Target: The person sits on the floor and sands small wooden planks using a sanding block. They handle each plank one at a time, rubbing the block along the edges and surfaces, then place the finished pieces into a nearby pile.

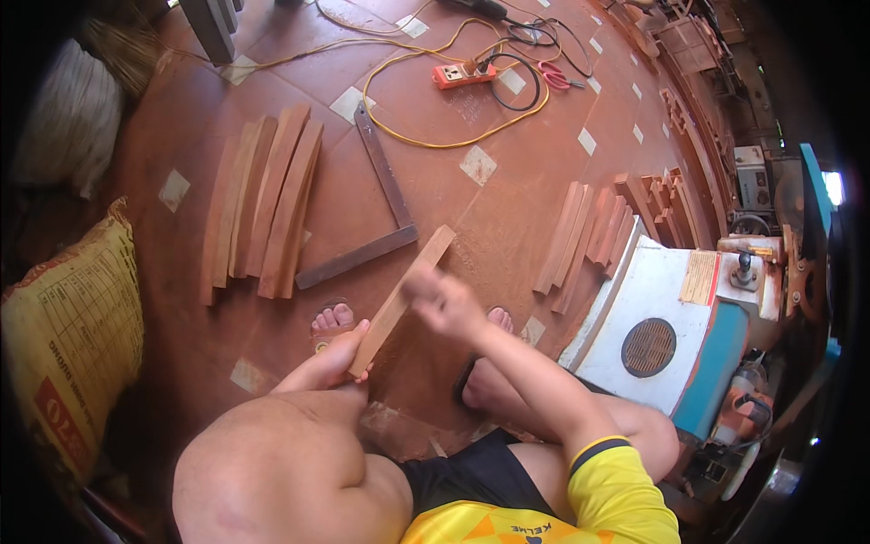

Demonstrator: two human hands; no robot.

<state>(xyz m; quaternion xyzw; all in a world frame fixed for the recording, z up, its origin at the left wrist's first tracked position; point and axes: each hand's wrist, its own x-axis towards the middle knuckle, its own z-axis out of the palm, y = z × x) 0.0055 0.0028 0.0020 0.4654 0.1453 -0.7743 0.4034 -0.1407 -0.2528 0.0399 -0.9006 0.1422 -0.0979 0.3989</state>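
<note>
A straight strip of reddish-brown wood (395, 314) slants up and away from me between my knees. My left hand (346, 352) is closed around its near end, with the thumb along one side. Against the strip's upper half, my right hand (446, 304) is curled and blurred by motion. A small dark brown patch shows at its fingertips; what it is I cannot make out. Just beyond the strip, a dark metal carpenter's square (385, 172) lies on the floor.
Curved wooden pieces (283, 199) lie in a row at left, and shorter strips (571, 238) at right. A white-and-teal machine (645, 317) stands by my right knee, a yellow sack (77, 335) at far left. An orange power strip (464, 74), yellow cord (381, 127) and red-handled scissors (555, 76) lie farther off.
</note>
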